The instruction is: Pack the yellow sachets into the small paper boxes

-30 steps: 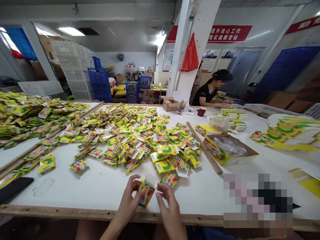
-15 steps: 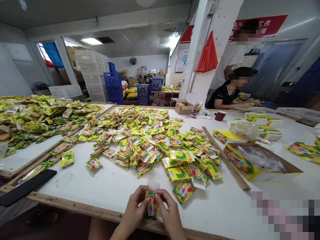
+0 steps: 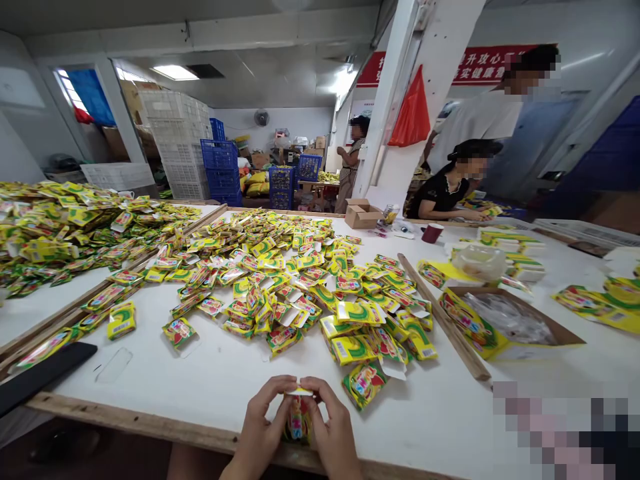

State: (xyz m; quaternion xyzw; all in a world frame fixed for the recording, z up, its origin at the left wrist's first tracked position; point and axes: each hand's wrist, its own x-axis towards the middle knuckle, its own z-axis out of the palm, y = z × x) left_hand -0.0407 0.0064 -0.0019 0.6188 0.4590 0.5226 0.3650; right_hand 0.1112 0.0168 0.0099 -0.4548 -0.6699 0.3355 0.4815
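Observation:
Between my hands, at the table's front edge, stands a small yellow-and-green printed carton (image 3: 299, 421). My left hand (image 3: 267, 421) closes on its left side, with the thumb on the front face and the fingertips at the top flap. My right hand (image 3: 330, 421) grips the right side in the same way. The flap's pale edge shows under my fingertips; the carton's lower end is partly hidden by my hands. Just right of my hands lies another small carton (image 3: 365, 385), and behind it spreads a heap of similar cartons (image 3: 280, 273).
Wooden strips (image 3: 445, 320) divide the white table (image 3: 200, 400). At right sits an open display box (image 3: 510, 327) with clear plastic inside. A black flat object (image 3: 45, 370) lies at the left edge. Two co-workers (image 3: 445, 190) are at the right, another person (image 3: 353, 163) farther back.
My fingertips have come together over the carton's top, and its upright flap is now folded down. The view has shifted slightly. A person has come into sight beside the pillar.

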